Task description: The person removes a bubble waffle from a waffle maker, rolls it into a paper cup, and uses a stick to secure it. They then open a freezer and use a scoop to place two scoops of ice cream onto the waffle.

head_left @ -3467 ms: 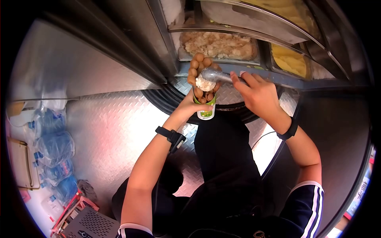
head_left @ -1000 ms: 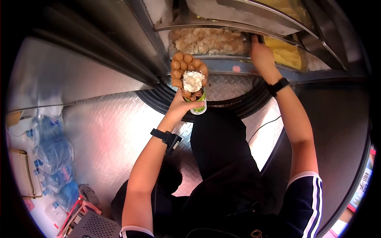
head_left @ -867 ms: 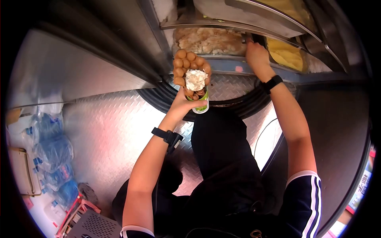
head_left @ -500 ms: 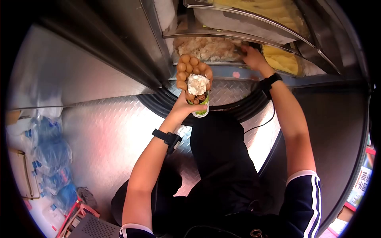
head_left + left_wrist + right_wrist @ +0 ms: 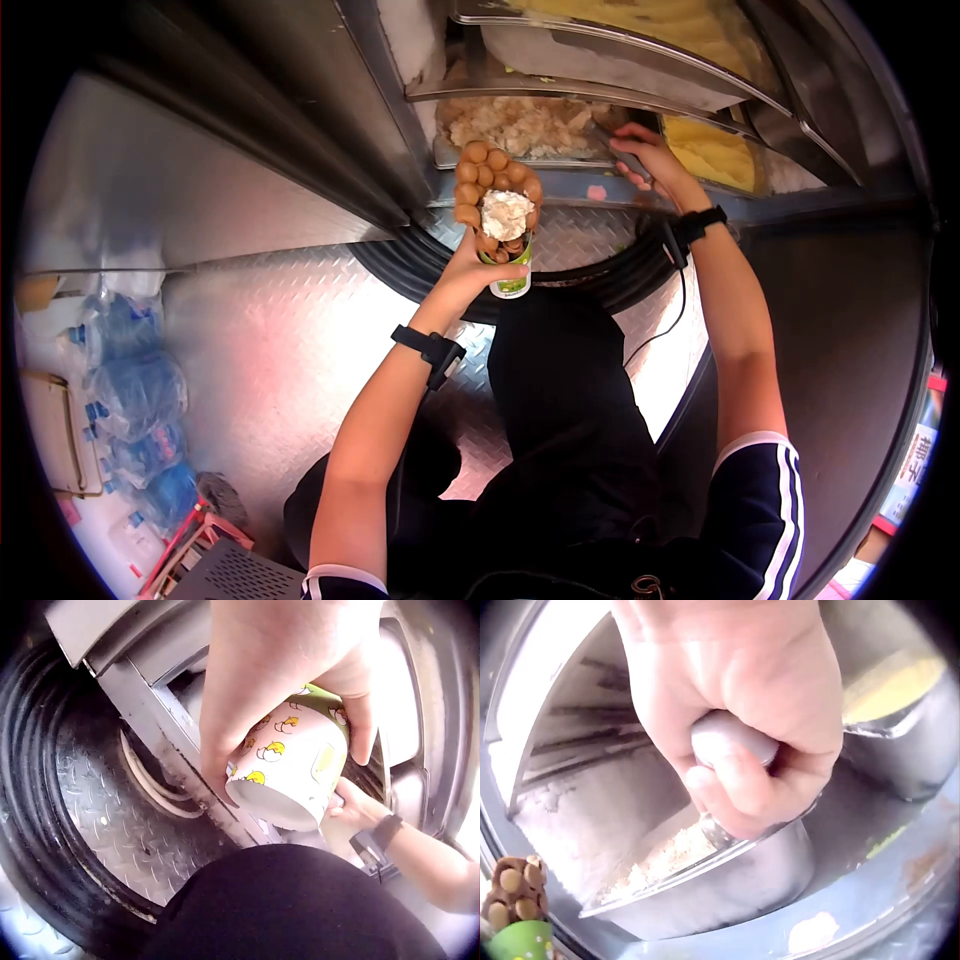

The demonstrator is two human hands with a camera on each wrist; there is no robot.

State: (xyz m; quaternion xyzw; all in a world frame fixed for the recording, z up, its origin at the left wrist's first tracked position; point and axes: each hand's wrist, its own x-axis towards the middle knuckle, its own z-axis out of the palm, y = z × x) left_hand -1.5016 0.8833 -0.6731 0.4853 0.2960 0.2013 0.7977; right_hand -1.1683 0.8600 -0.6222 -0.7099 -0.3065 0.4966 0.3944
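Observation:
My left hand [image 5: 468, 270] grips a green-and-white paper cup [image 5: 511, 287], its thumb across the front; chick-and-eggshell prints show in the left wrist view. Out of the cup rises a brown egg waffle [image 5: 494, 172], with a whitish ball of ice cream [image 5: 507, 215] in its fold. My right hand [image 5: 655, 168] holds an ice cream scoop, fingers curled round its grey handle [image 5: 731, 739]. The scoop's head dips toward the beige ice cream [image 5: 520, 125] at the right end of a metal tub [image 5: 727, 881], its bowl mostly hidden behind the fingers in the right wrist view.
Right of that tub sits another with yellow ice cream [image 5: 705, 150], and more tubs stand farther back behind metal rims. A black hose [image 5: 400, 265] coils on the tread-plate floor. Wrapped water bottles [image 5: 135, 390] and a grey perforated box [image 5: 240, 575] are at left.
The right hand has gone from over the waffle, where the scoop pressed ice cream in, to the beige tub. Lately it shifts slightly toward the near rim. The left hand still holds the cup.

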